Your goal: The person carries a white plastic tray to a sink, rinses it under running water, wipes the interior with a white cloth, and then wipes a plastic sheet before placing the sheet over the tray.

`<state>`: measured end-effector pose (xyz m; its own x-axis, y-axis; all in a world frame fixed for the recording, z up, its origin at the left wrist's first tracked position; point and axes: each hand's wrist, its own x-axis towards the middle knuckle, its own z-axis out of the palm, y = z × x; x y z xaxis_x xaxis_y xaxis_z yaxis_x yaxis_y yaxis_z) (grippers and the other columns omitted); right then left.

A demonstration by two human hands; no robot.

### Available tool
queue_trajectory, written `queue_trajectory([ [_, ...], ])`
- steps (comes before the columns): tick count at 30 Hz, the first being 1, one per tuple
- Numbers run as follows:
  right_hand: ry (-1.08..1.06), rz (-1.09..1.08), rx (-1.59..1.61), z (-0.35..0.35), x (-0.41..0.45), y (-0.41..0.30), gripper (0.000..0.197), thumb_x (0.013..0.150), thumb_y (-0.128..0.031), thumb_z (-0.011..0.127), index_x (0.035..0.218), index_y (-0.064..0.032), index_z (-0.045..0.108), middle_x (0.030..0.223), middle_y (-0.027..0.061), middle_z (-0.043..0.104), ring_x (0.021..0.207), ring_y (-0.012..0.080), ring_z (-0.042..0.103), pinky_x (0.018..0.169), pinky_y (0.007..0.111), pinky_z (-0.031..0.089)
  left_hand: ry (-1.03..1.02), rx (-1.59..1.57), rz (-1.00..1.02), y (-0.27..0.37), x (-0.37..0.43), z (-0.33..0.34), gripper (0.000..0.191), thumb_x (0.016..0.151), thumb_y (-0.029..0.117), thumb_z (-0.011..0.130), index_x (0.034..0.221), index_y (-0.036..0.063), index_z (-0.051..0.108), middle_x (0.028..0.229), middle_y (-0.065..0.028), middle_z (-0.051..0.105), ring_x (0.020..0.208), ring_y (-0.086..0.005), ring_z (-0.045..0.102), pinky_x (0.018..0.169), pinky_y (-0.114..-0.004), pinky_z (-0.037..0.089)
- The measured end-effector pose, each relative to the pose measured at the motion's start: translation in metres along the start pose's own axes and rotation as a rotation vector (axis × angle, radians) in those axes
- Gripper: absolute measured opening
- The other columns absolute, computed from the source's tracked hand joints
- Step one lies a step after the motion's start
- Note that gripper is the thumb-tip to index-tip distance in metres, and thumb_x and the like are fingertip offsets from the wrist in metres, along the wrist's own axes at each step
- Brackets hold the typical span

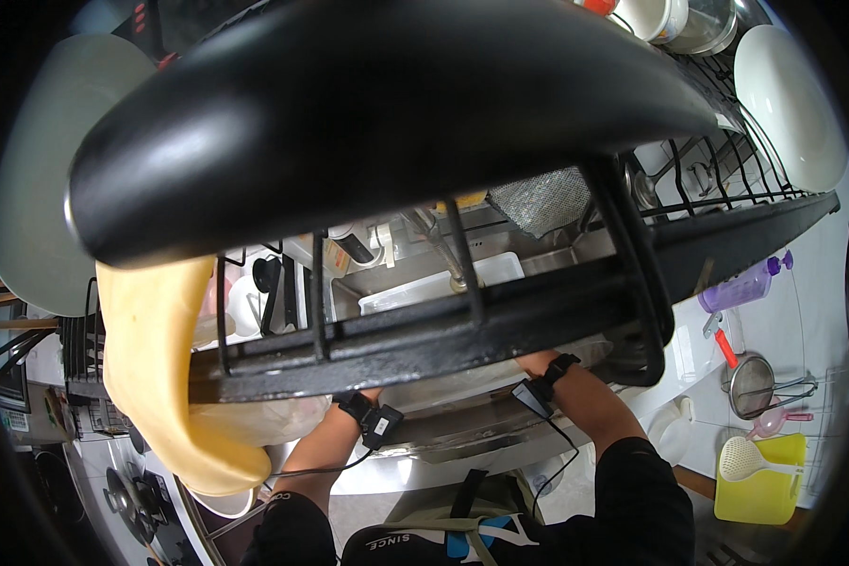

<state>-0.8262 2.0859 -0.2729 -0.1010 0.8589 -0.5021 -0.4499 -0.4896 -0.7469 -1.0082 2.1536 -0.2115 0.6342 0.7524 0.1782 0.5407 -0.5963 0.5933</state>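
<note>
Across the head view runs a black dish rack [424, 354] over a stainless steel sink [548, 262]. My two forearms reach in beneath its lower rail. Only the wrist of my left hand [371, 395] shows; the rail hides the fingers. My right hand [535, 362] is likewise cut off by the rail, near the sink's right part. What either hand touches cannot be seen. Both wrists wear black straps with small wired devices. A white plastic basin [442, 283] stands in the sink by the faucet [444, 247].
A large black rounded object [396, 134] fills the upper view. A yellow rubber glove [148, 368] hangs at left. White plate [789, 106] and mesh cloth [541, 201] are at upper right. A strainer [751, 385], slotted spoon [746, 460] and yellow cutting board [760, 495] hang at right.
</note>
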Motion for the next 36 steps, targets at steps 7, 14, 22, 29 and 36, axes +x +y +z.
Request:
queue_trajectory([
  [7,-0.130,-0.038,-0.272,0.007,-0.014,-0.014,0.032,0.070,-0.033,0.061,0.089,-0.0077,0.056,0.075,-0.0029,0.052,0.066,0.0056,0.044,0.050,0.022,0.033,-0.206,-0.029,-0.262,0.024,0.005,-0.015,0.029,0.082,0.031,0.047,0.086,0.0050,0.060,0.057,-0.0106,0.053,0.050,-0.0158,0.051,0.054,-0.030,0.041],
  [14,0.121,0.027,-0.504,-0.014,-0.018,-0.011,0.043,0.066,-0.032,0.064,0.098,-0.0051,0.055,0.080,0.0034,0.058,0.069,0.0129,0.052,0.057,0.027,0.042,-0.063,-0.135,-0.052,-0.030,-0.008,0.011,0.028,0.084,0.026,0.046,0.090,0.0024,0.059,0.053,-0.0133,0.047,0.048,-0.0113,0.042,0.052,-0.026,0.039],
  [22,0.247,-0.014,-0.795,-0.045,0.003,-0.004,0.032,0.064,-0.030,0.062,0.088,-0.0080,0.061,0.077,0.0063,0.061,0.077,0.0155,0.056,0.068,0.028,0.043,-0.058,-0.044,-0.074,-0.030,-0.014,0.003,0.026,0.082,0.025,0.049,0.086,0.0017,0.059,0.050,-0.0131,0.040,0.044,-0.0115,0.037,0.048,-0.027,0.037],
  [29,0.456,-0.479,-1.138,-0.071,0.042,0.022,0.044,0.065,-0.036,0.063,0.098,-0.0069,0.056,0.098,0.0117,0.056,0.093,0.0218,0.050,0.081,0.032,0.038,-0.121,0.078,-0.110,-0.024,-0.011,-0.008,0.016,0.080,0.016,0.049,0.083,0.0021,0.056,0.073,-0.0176,0.056,0.071,-0.0312,0.054,0.061,-0.037,0.042],
  [36,-0.149,-0.397,-0.978,0.028,0.012,-0.026,0.049,0.066,-0.039,0.064,0.102,-0.0066,0.054,0.102,0.0122,0.053,0.094,0.0245,0.048,0.082,0.033,0.037,-0.382,0.102,0.116,-0.012,0.000,-0.028,0.024,0.080,0.017,0.045,0.099,0.0043,0.051,0.096,-0.0228,0.051,0.086,-0.0375,0.049,0.074,-0.040,0.041],
])
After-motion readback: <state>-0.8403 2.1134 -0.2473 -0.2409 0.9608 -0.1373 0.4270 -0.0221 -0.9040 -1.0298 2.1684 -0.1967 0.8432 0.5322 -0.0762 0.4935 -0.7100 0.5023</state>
